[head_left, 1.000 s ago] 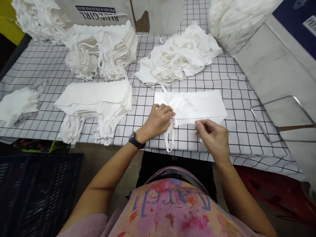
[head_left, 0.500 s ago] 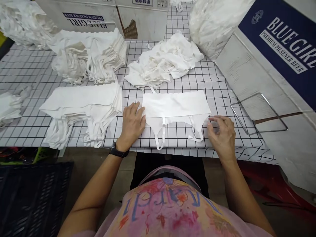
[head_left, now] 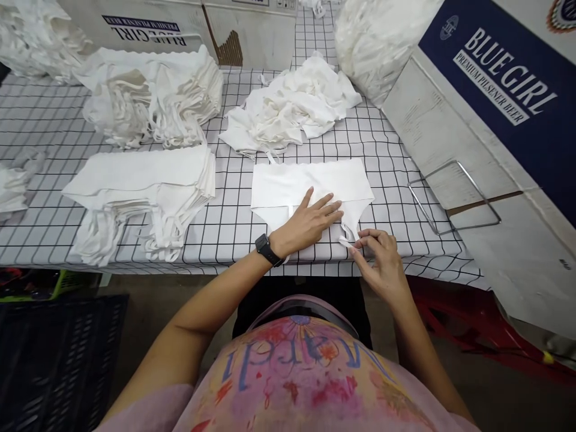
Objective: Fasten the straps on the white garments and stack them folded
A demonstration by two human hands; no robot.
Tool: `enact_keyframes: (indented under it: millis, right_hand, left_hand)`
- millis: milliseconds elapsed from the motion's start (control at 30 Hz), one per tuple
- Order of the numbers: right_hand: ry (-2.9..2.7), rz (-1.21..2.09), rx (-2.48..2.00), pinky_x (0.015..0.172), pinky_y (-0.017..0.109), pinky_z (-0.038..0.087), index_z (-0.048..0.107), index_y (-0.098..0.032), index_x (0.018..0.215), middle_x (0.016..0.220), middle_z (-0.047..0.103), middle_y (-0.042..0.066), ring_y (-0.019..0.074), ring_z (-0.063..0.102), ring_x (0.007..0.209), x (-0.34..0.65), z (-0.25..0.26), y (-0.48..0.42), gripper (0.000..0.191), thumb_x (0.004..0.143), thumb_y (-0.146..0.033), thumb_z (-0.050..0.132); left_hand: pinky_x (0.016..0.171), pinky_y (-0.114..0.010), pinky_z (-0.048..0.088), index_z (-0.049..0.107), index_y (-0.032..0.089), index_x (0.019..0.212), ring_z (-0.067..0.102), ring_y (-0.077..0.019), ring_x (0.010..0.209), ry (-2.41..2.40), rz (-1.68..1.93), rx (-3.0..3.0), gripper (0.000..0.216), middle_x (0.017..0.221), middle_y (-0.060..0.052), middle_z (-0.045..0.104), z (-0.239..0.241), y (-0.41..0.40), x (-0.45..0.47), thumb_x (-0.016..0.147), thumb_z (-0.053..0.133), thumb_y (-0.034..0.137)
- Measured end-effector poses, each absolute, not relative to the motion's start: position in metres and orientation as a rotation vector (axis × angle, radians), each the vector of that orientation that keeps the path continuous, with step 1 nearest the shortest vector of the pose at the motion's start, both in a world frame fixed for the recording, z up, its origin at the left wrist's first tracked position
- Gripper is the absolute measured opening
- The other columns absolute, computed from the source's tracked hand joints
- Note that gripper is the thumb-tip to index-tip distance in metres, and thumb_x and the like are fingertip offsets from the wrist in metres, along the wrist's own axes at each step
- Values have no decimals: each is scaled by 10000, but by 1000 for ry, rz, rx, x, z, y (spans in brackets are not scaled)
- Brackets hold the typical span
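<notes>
A white camisole top lies flat on the table in front of me, its wide straight band away from me and its thin straps toward me. My left hand rests flat across its lower middle, fingers spread, covering the left strap in part. At the right strap, my right hand pinches the strap's looped end between thumb and fingers. To the left is a neat stack of similar white tops, straps hanging toward me. Beyond my work lies a loose heap of crumpled white tops.
A taller stack of white tops stands at the back left, before a carton. On the right, a large carton leans with a metal wire frame against it. Behind sits a stuffed plastic bag. Checked cloth covers the table.
My left hand has moved right, from beside the top onto its lower middle. My right hand has come in from the right corner and taken hold of the right strap.
</notes>
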State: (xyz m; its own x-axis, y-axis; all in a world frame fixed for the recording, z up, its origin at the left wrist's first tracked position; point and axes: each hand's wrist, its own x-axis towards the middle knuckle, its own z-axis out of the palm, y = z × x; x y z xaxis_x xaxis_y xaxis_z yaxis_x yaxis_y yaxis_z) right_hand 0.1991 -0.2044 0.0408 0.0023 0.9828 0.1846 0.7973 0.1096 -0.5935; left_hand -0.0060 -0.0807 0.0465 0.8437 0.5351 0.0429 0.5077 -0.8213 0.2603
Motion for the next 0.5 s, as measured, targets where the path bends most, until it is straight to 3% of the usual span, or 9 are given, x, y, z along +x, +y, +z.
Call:
enact_keyframes:
  millis: [167,400,500]
  right_hand:
    - [-1708,621,-1519,911,418,519,643,-252,893,1250,679,95,272,649,1139,213,39,-209,82,958,-296,665]
    - [-1597,1076,-1482,673,313,509,554,-272,1063,766,737,-10,180,681,695,225,37,-211,118,983,-308,632]
    - [-1639,1056,-1518,616,304,497,550,-276,1226,831,772,4,169,654,649,227,46,-217,275,974,-332,643]
  left_hand:
    - [1277,-699,185,462,223,1531,316,-302,1580,866,122,2730,693,1652,-74,429,48,-85,-4,909,391,-74]
    - [1289,-696,146,411,185,1572,289,-305,1590,927,62,2724,733,1674,-71,389,46,-87,1,892,340,-79]
    - [1291,-693,135,403,160,1574,285,-314,1590,931,80,2722,741,1681,-84,375,43,-89,2,874,353,-78]
